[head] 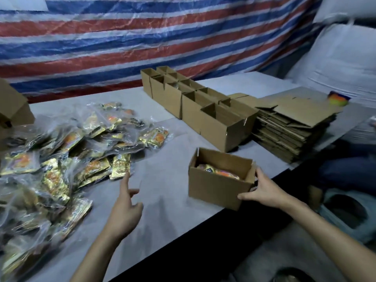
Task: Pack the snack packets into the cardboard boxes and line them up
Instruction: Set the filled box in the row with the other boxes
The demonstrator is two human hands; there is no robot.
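An open cardboard box [213, 190] stands near the table's front edge with gold and orange snack packets inside. My right hand [264, 191] grips its near right corner, thumb on the front face and fingers on the right side. My left hand [126, 208] hovers over the table with fingers spread, index finger pointing toward the pile of gold snack packets [55, 159] in clear wrappers on the left; it holds nothing. Two rows of open boxes [195, 102] stand lined up diagonally behind.
A stack of flattened cardboard [293, 127] lies at the right of the table. Another box [12, 106] sits at the far left edge. A striped tarp [142, 37] hangs behind. White sacks [341, 62] are piled at the right. The table's edge [183, 237] runs diagonally in front.
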